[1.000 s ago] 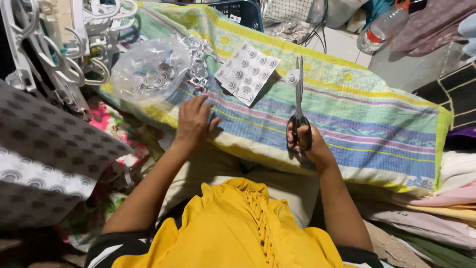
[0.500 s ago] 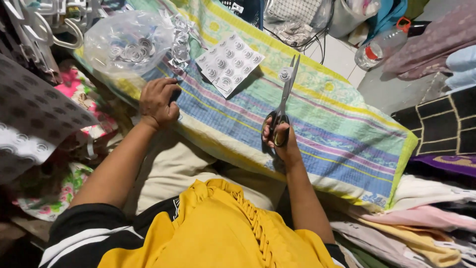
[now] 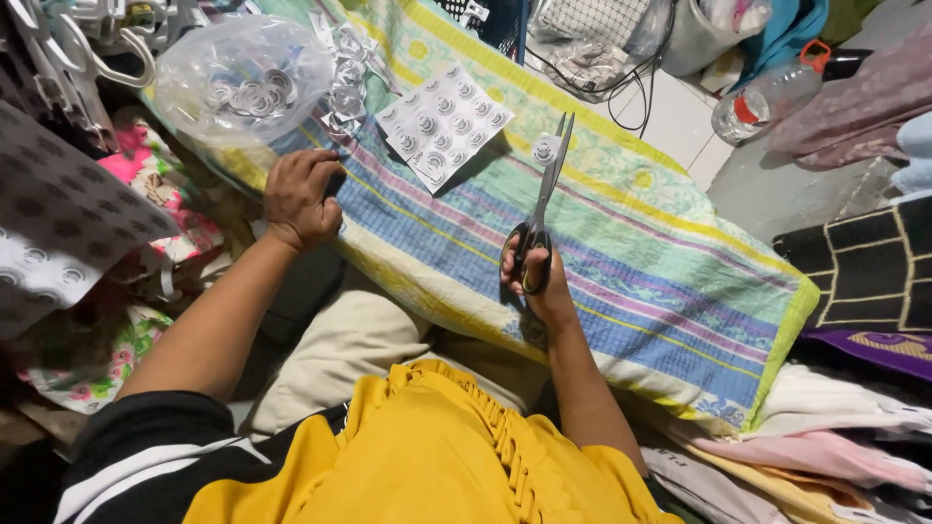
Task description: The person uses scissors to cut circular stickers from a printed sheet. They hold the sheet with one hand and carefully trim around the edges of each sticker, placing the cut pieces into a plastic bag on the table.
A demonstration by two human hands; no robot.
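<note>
My right hand (image 3: pixel 537 279) grips the black handles of long scissors (image 3: pixel 546 199), whose blades point up and away over a striped quilted cushion (image 3: pixel 621 262). A small cut piece (image 3: pixel 545 148) lies at the blade tips. My left hand (image 3: pixel 301 194) is curled in a fist on the cushion's left edge; I cannot tell if anything is in it. A white sheet printed with round patterned pieces (image 3: pixel 444 126) lies on the cushion between the hands. A clear plastic bag (image 3: pixel 243 82) with several round cut pieces sits above the left hand.
A plastic bottle with a red label (image 3: pixel 767 97) lies on the tiled floor at the right. Cables and a mesh basket (image 3: pixel 592 39) are at the back. Folded cloths (image 3: pixel 835 437) are stacked at the right, patterned fabrics (image 3: pixel 87 223) and hangers (image 3: pixel 68 58) at the left.
My left hand has drawn back from the sheet and closed into a fist at the cushion's edge. The view has swung, so the cushion now lies more slanted. The scissors stay held.
</note>
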